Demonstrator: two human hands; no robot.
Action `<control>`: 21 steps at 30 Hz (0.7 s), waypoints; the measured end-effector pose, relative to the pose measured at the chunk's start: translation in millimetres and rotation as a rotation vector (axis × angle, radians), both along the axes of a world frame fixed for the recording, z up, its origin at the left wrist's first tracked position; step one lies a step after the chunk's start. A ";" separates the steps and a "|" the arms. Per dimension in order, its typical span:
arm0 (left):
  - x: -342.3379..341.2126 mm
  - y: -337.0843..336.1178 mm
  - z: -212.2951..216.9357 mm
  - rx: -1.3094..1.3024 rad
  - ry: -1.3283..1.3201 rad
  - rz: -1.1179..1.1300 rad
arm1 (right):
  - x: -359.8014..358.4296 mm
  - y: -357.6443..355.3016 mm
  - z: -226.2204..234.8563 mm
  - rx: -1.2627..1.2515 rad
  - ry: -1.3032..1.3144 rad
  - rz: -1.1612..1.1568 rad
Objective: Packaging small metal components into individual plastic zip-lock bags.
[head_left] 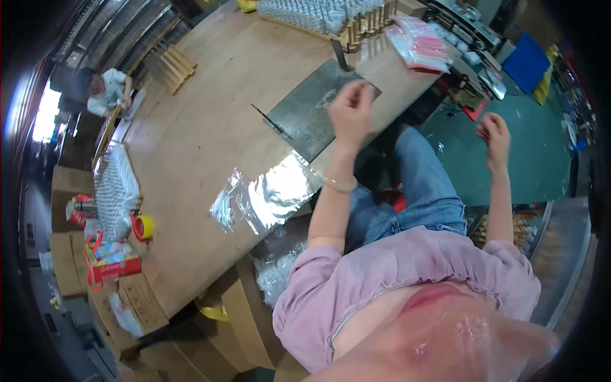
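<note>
My left hand is raised over the right end of a dark metal plate on the table. Its fingers are curled together, and anything between them is too small to make out. Thin upright posts stand on the plate, a dark one just beyond this hand. Off to the right, my right hand hangs in the air over the green floor, apart from the table. Its fingers are bent inward too; whether they pinch something cannot be seen. Shiny clear plastic bags lie left of my left forearm, beside small white pieces.
A wooden rack of clear items and pink packets sit at the table's far side. Yellow tape, a red gift box and cardboard boxes are at left. Another person works at the far left.
</note>
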State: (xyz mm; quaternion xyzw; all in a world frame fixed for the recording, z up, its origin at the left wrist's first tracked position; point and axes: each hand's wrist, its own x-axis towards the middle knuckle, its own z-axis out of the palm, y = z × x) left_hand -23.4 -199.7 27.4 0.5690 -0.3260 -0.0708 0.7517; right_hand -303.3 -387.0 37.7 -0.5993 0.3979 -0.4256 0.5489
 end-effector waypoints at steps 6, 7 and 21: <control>83.0 -14.8 14.0 0.085 0.084 0.247 | 200.8 -77.2 -53.6 -0.098 0.119 0.563; 90.7 -24.5 11.6 0.098 0.077 0.258 | 238.3 -86.5 -57.3 -0.147 0.131 0.581; 199.9 -118.3 -44.8 0.159 0.199 -0.099 | 437.5 -88.7 18.5 -0.707 0.362 1.077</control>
